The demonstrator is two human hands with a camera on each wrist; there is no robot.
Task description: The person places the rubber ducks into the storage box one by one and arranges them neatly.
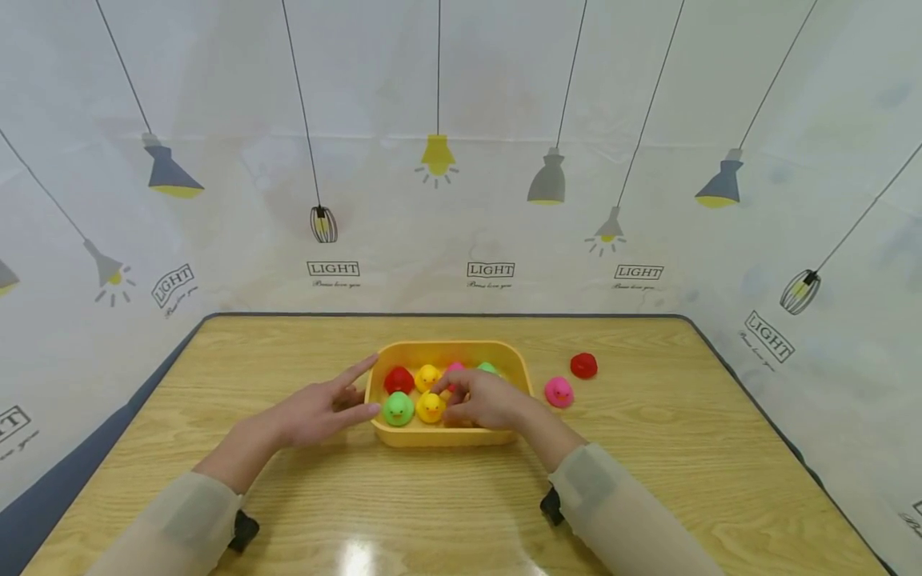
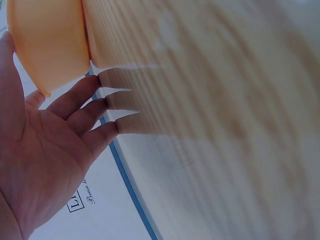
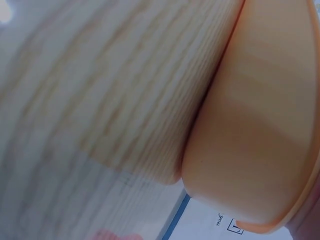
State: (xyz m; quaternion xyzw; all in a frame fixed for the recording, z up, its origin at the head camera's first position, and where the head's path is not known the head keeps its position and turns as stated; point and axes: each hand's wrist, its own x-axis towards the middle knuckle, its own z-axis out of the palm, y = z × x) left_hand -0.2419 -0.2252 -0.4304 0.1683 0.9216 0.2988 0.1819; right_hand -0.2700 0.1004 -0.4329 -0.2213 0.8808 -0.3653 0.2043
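A yellow-orange plastic tray [image 1: 450,438] holds small rubber ducks in two rows. At its left end my left hand [image 1: 317,412] spreads its fingers, with the index fingertip and thumb at the rim; the left wrist view shows the other fingers extended beside the tray wall. My right hand [image 1: 484,400] reaches in from the right, its curled index finger and thumb pinching a yellow duck [image 1: 429,408] in the front row. Left of that sits a green duck [image 1: 398,409]. Behind are a red duck [image 1: 398,381] and another yellow duck [image 1: 427,378]; a pink and a green duck are partly hidden.
Right of the tray, a pink duck [image 1: 559,392] and a red duck [image 1: 584,366] lie on the wood-grain table [image 1: 403,504]. A white backdrop [image 1: 403,232] printed with hanging lamps stands around the table's back and sides.
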